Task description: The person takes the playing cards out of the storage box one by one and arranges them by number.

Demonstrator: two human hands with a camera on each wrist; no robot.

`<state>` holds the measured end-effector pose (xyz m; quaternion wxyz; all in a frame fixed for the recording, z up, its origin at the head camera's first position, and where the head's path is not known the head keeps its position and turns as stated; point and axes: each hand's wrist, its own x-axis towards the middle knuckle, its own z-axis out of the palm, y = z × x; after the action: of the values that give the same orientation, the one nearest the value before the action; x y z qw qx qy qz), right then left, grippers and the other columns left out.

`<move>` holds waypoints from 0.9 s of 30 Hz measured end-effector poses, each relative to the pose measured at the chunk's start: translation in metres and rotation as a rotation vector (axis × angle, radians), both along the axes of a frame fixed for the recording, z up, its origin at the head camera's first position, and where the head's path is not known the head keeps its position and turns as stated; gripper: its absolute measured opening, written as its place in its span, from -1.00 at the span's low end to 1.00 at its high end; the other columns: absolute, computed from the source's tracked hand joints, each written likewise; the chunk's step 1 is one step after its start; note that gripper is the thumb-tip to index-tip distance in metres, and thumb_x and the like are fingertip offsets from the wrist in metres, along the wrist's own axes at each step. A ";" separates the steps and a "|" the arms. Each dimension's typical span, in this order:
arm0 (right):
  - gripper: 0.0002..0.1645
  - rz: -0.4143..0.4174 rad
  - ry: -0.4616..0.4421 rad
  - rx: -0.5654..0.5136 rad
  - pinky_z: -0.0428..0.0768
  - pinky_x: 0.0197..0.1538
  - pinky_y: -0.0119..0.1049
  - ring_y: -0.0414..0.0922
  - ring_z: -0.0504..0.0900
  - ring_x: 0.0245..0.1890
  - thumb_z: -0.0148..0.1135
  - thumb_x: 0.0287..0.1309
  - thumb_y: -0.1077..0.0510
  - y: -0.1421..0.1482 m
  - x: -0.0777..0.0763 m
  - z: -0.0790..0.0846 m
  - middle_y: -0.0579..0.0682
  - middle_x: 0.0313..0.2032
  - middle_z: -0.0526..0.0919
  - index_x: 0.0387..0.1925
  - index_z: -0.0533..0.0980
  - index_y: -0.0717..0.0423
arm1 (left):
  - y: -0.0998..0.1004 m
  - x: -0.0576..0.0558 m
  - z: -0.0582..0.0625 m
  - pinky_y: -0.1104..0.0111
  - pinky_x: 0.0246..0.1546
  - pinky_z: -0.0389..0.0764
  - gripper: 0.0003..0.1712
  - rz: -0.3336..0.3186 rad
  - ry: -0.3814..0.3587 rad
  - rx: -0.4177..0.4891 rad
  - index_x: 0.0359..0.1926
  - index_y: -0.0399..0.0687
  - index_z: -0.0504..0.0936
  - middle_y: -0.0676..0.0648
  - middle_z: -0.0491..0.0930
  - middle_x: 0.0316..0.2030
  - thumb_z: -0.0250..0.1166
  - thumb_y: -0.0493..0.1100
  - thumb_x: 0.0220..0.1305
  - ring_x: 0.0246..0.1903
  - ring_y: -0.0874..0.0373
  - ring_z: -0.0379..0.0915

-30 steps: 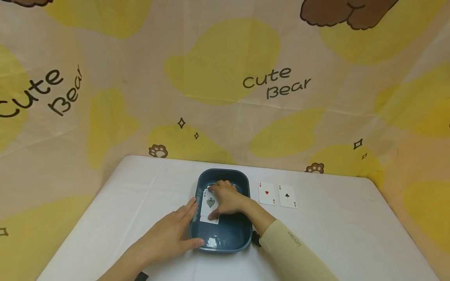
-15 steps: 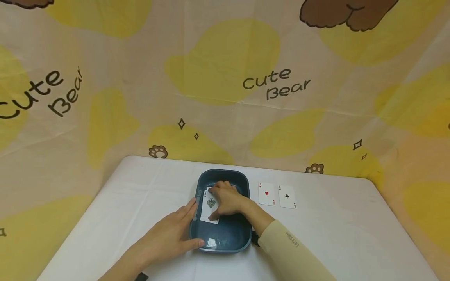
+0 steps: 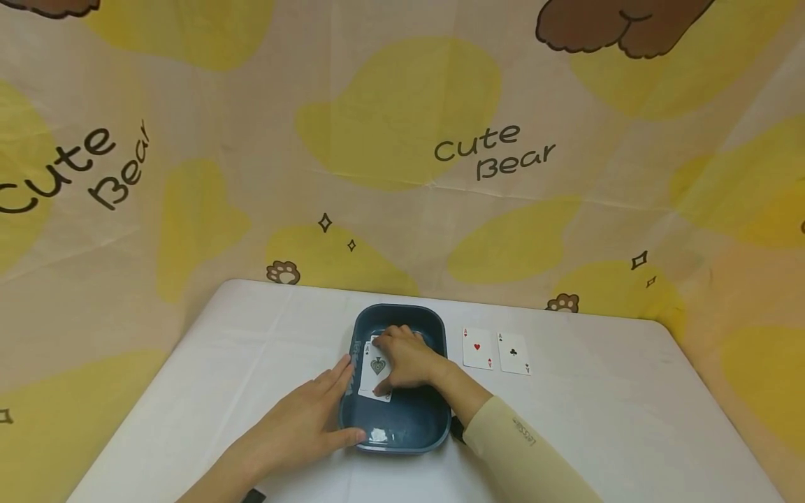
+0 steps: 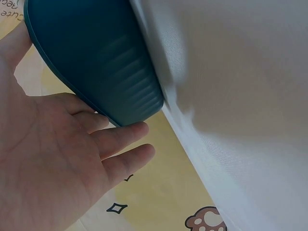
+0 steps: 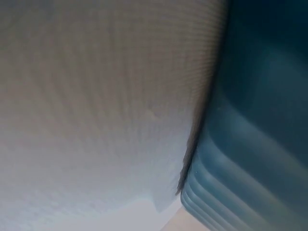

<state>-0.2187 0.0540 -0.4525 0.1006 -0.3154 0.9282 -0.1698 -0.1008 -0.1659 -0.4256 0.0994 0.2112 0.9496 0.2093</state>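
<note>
A dark blue plastic bin [image 3: 396,426] stands on the white table. Inside, toward its left wall, lies an ace of spades [image 3: 376,367] with the edge of another playing card showing beneath it. My right hand [image 3: 407,360] reaches over the bin's right side and holds the ace, index finger at its top end and thumb at its bottom. My left hand [image 3: 309,412] rests against the bin's left side, fingers extended along the wall and thumb at the near left rim. In the left wrist view its fingers lie straight beside the ribbed wall. The right wrist view does not show the right hand.
To the right of the bin, an ace of hearts [image 3: 478,348] and an ace of clubs [image 3: 514,353] lie face up side by side on the white tabletop [image 3: 604,419]. A patterned cloth [image 3: 396,230] hangs behind the table's far edge.
The right hand stays in the bin; the ace of spades has shifted slightly down over the card beneath, whose showing strip is narrower. The left hand has not moved.
</note>
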 end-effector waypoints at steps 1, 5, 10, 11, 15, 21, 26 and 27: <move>0.03 0.000 0.002 -0.003 0.40 0.39 0.23 -0.02 0.44 0.20 0.72 -0.16 -0.15 0.000 0.000 0.000 0.06 0.27 0.55 0.36 0.54 0.13 | 0.000 0.000 0.000 -0.17 0.38 0.39 0.28 0.002 0.001 -0.001 0.65 -0.13 0.12 -0.09 0.03 0.65 0.29 0.56 0.20 0.52 -0.22 0.18; 0.06 0.000 0.012 -0.014 0.43 0.37 0.23 -0.01 0.46 0.19 0.74 -0.19 -0.15 0.000 0.000 -0.001 0.06 0.25 0.57 0.35 0.53 0.13 | 0.000 0.001 -0.001 -0.17 0.38 0.39 0.28 0.002 0.008 0.002 0.65 -0.13 0.12 -0.09 0.02 0.65 0.29 0.57 0.20 0.52 -0.21 0.18; 0.06 -0.005 0.014 -0.034 0.43 0.38 0.19 -0.02 0.46 0.18 0.76 -0.21 -0.12 0.000 0.001 -0.002 0.06 0.24 0.58 0.34 0.51 0.13 | -0.001 0.001 0.000 -0.16 0.37 0.40 0.26 -0.010 0.020 0.012 0.65 -0.15 0.12 -0.10 0.03 0.65 0.29 0.55 0.23 0.51 -0.23 0.20; 0.06 -0.007 0.012 -0.040 0.42 0.39 0.18 -0.02 0.46 0.18 0.77 -0.22 -0.11 0.000 0.001 -0.001 0.05 0.24 0.58 0.34 0.50 0.12 | -0.001 0.001 0.000 -0.16 0.37 0.40 0.26 -0.014 0.023 0.014 0.65 -0.16 0.12 -0.11 0.03 0.65 0.29 0.54 0.24 0.51 -0.23 0.20; 0.07 -0.009 0.000 -0.060 0.43 0.39 0.14 -0.03 0.46 0.17 0.78 -0.22 -0.10 0.000 0.000 -0.001 0.04 0.22 0.58 0.33 0.48 0.11 | -0.001 0.002 0.000 -0.14 0.38 0.40 0.25 -0.019 0.035 0.013 0.64 -0.19 0.13 -0.13 0.04 0.64 0.29 0.53 0.25 0.51 -0.22 0.20; 0.10 -0.007 -0.038 -0.090 0.54 0.32 -0.03 -0.06 0.54 0.12 0.79 -0.24 -0.06 -0.001 0.000 -0.001 0.06 0.18 0.56 0.36 0.47 0.13 | -0.001 0.002 0.001 -0.15 0.39 0.39 0.24 -0.014 0.035 0.006 0.63 -0.20 0.14 -0.12 0.05 0.64 0.30 0.51 0.25 0.52 -0.21 0.19; 0.08 0.009 -0.067 -0.090 0.60 0.21 -0.17 -0.07 0.54 0.08 0.76 -0.20 -0.03 0.000 -0.001 -0.001 0.09 0.18 0.54 0.37 0.48 0.20 | 0.000 0.002 0.002 -0.17 0.38 0.39 0.24 -0.005 0.023 0.008 0.63 -0.18 0.15 -0.12 0.05 0.64 0.32 0.51 0.24 0.51 -0.22 0.19; 0.07 0.014 -0.073 -0.091 0.60 0.19 -0.18 -0.07 0.53 0.07 0.75 -0.19 -0.02 0.000 -0.001 -0.001 0.10 0.18 0.54 0.37 0.48 0.22 | 0.000 0.002 0.002 -0.17 0.38 0.39 0.24 -0.003 0.020 0.010 0.63 -0.18 0.15 -0.12 0.06 0.64 0.32 0.51 0.23 0.51 -0.23 0.19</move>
<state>-0.2192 0.0542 -0.4535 0.1213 -0.3197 0.9129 -0.2228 -0.0985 -0.1662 -0.4232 0.0891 0.2152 0.9492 0.2116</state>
